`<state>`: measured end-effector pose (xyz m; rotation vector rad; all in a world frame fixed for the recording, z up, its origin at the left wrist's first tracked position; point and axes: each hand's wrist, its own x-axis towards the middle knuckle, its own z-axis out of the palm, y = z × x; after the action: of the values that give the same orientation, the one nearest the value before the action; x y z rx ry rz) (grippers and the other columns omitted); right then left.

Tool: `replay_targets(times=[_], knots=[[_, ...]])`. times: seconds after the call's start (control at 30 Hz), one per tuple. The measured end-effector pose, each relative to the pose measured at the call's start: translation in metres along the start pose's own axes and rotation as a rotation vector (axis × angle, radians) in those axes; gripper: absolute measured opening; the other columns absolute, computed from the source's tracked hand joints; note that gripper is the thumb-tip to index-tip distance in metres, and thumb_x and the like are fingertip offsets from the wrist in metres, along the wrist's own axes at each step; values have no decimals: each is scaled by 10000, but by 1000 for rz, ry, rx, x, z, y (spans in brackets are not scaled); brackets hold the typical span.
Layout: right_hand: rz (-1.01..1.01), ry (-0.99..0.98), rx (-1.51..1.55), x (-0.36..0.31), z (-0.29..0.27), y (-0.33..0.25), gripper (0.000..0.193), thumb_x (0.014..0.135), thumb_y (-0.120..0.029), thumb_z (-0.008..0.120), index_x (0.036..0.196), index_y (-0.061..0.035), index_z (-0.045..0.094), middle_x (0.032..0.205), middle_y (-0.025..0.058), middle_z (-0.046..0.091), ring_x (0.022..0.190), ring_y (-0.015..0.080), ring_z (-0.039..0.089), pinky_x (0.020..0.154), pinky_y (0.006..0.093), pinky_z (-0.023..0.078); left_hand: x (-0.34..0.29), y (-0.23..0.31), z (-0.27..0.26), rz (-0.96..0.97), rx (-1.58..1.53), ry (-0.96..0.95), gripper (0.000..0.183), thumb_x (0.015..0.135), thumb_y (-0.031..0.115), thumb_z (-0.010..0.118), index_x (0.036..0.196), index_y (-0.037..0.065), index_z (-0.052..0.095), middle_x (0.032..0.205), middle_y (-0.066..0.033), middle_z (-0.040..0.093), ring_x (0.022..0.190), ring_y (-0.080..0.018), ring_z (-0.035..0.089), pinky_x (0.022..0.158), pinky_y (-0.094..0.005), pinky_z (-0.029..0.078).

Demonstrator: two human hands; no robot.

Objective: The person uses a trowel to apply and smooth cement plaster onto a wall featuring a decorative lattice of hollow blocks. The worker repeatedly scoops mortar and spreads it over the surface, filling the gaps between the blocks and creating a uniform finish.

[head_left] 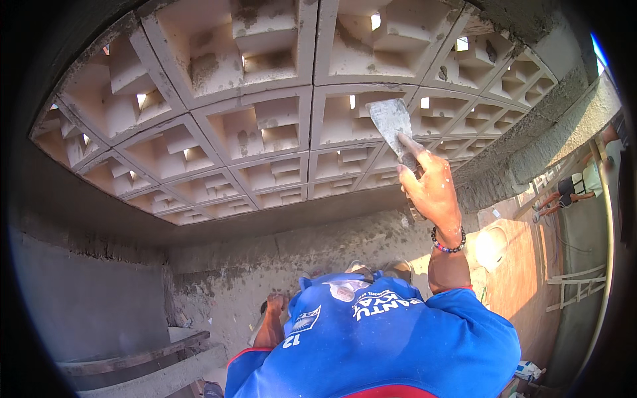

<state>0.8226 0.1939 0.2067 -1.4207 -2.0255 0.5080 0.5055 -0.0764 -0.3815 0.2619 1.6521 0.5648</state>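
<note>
My right hand [434, 189] is raised ahead of me and closed round the handle of a putty knife [390, 121]. One finger reaches along toward its flat, mortar-smeared metal blade. The blade stands in front of a wall of pale openwork ventilation blocks [312, 99]; I cannot tell whether it touches them. Low at my left side, my left hand [276, 305] is closed, small in view and partly shadowed. A dark bit shows beside its fingers, but what it holds is unclear.
Rough grey mortar edges [557, 126] frame the blocks. A plank [133, 355] lies low on the left, beside a smooth grey wall [93, 305]. At right are a round, sunlit container [491, 247], a wooden frame [576, 288], a long pole [605, 252] and another person [574, 189].
</note>
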Motion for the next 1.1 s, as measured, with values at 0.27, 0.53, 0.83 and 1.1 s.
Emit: replay_targets(times=[0.27, 0.53, 0.83, 1.1], knots=[[1, 344, 589, 19, 119, 37, 569, 879, -38, 573, 1413, 37, 392, 986, 214, 597, 865, 316, 605, 835, 419, 476, 12, 24, -9, 64, -207, 59, 202, 881, 40, 441, 1051, 70, 545, 822, -209, 676, 573, -287, 670, 345, -332, 403], [-204, 594, 256, 64, 147, 61, 625, 874, -23, 565, 1459, 1, 347, 942, 207, 523, 842, 342, 537, 755, 437, 441, -22, 32, -22, 66, -220, 136, 196, 869, 12, 430, 1005, 63, 562, 718, -151, 616, 529, -259, 617, 352, -330, 404], [-101, 679, 291, 51, 126, 111, 596, 876, -20, 558, 1445, -19, 379, 997, 206, 542, 899, 343, 554, 804, 417, 459, -73, -18, -43, 555, 961, 32, 201, 836, 194, 547, 849, 37, 671, 868, -150, 683, 787, -288, 654, 711, -389, 508], [-106, 405, 154, -8, 89, 107, 508, 870, -47, 569, 1369, -24, 481, 1026, 212, 607, 907, 383, 581, 847, 434, 465, -28, -18, -24, 286, 278, 57, 161, 866, 88, 477, 895, 27, 623, 746, -142, 648, 583, -267, 616, 481, -362, 446]])
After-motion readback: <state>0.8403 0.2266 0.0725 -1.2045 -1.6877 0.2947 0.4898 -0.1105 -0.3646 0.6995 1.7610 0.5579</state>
